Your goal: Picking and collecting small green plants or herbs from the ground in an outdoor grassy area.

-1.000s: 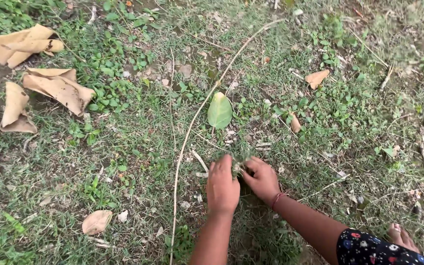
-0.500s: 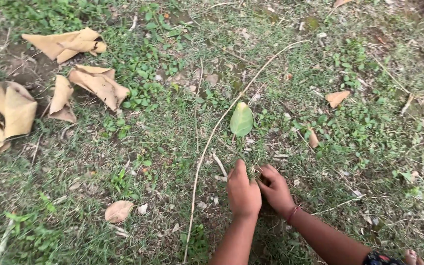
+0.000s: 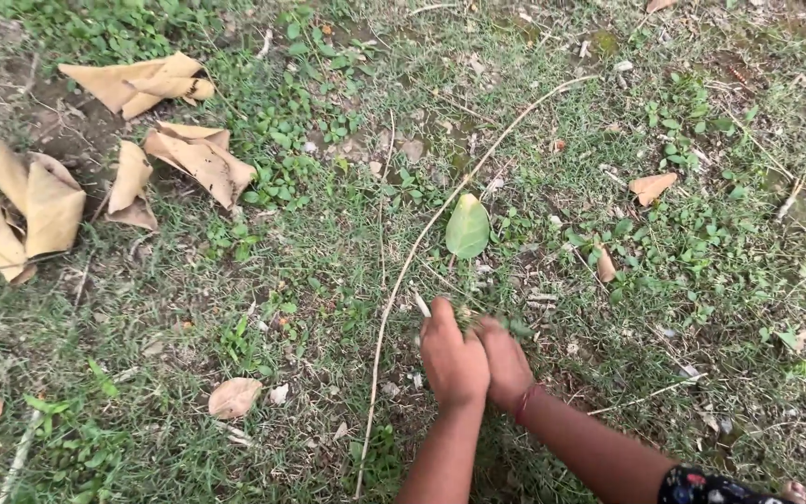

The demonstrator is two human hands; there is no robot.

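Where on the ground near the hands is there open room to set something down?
Open grass lies between the long dry stem and the curled brown leaves, and right of the right hand. Crowded: the left hand touches the right, green leaf just beyond.
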